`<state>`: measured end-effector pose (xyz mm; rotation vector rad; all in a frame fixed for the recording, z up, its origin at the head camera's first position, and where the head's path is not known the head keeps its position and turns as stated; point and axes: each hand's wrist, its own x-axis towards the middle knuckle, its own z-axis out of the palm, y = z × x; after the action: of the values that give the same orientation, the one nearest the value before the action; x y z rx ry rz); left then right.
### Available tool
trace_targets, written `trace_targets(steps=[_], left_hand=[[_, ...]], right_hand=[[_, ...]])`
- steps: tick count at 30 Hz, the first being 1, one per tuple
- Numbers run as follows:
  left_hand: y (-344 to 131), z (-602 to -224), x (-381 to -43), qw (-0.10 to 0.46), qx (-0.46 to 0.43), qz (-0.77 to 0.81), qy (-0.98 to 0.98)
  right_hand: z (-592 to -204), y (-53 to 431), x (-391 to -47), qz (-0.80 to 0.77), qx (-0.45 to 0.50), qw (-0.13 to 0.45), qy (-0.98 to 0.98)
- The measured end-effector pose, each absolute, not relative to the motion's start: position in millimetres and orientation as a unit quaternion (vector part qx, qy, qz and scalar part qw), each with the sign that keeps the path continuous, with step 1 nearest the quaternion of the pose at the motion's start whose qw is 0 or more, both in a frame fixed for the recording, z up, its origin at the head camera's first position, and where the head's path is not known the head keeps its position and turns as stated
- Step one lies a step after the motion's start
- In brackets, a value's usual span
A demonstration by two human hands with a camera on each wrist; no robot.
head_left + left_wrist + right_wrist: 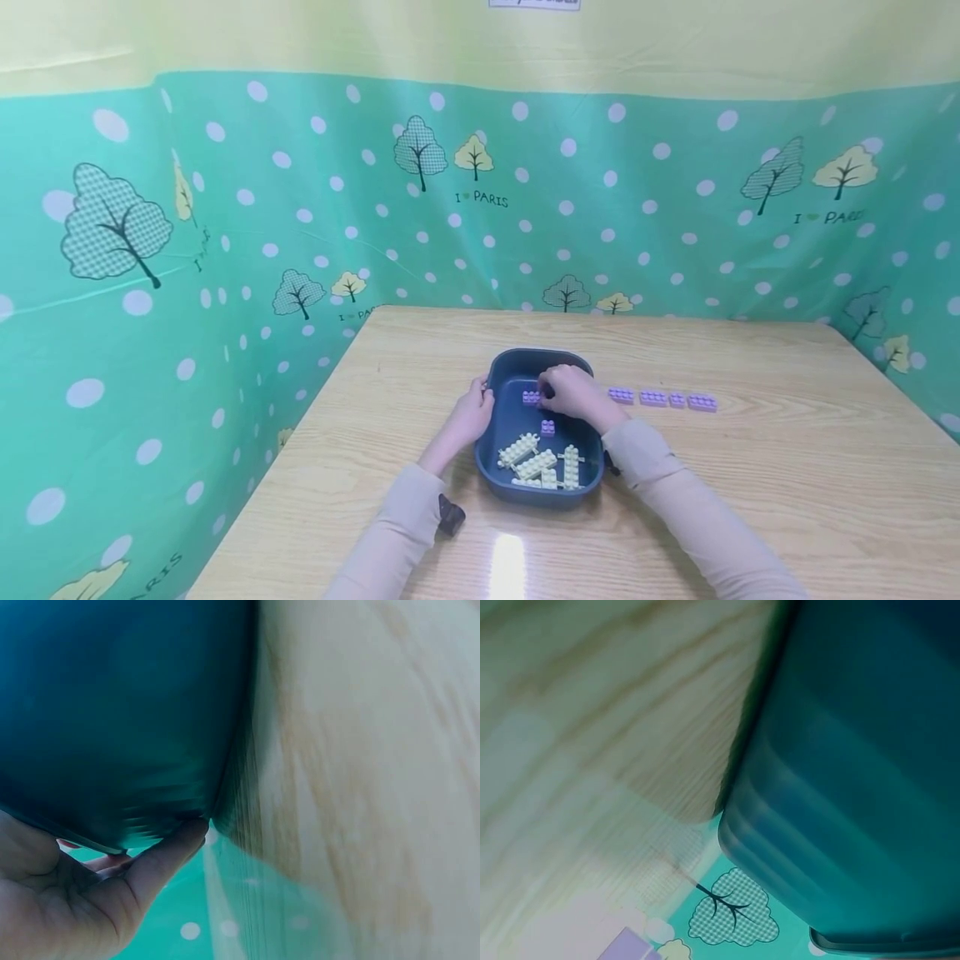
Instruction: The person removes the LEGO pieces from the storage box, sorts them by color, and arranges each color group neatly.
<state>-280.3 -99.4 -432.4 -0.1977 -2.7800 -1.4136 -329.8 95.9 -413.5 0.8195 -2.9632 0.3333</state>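
A dark blue plastic box (487,467) stands on the table. My left hand (472,410) grips its left side; in the left wrist view the thumb (169,859) lies against the outer wall with other fingers behind the rim. Inside the box, my right hand (572,390) pinches the right end of a purple toy brick (531,397) with curled fingers, which partly hide it. A smaller purple brick (548,428) lies nearer the middle. Several cream bricks (536,464) are heaped at the near end. The right wrist view shows only the box's outer wall (840,810), not the hand.
To the right of the box, several purple bricks (653,398) lie in a row on the wooden table (780,467). A green dotted curtain (660,183) hangs behind and to the left of the table. Light reflects off the tabletop near the front.
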Motion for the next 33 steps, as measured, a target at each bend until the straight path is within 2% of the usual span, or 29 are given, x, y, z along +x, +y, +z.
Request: trace_targets(steps=[9, 19, 28, 33], left_hand=[[-99.3, -432.2, -282.2, 0.008, -0.065, -0.457, -0.887], [-100.9, -431.7, -281.8, 0.011, -0.067, -0.46, -0.886], [-101.1, -430.7, -282.1, 0.011, -0.064, -0.462, -0.884], [-100.3, -431.6, -282.0, 0.016, -0.071, -0.458, -0.886]], right_hand=[[-412.8, 95.3, -331.9, 0.124, 0.279, -0.003, -0.952], [-416.2, 96.2, -333.7, 0.194, 0.289, 0.068, -0.935], [-415.2, 96.9, -331.7, 0.239, 0.31, 0.154, -0.907], [-416.1, 97.8, -330.1, 0.229, 0.312, 0.15, -0.91]])
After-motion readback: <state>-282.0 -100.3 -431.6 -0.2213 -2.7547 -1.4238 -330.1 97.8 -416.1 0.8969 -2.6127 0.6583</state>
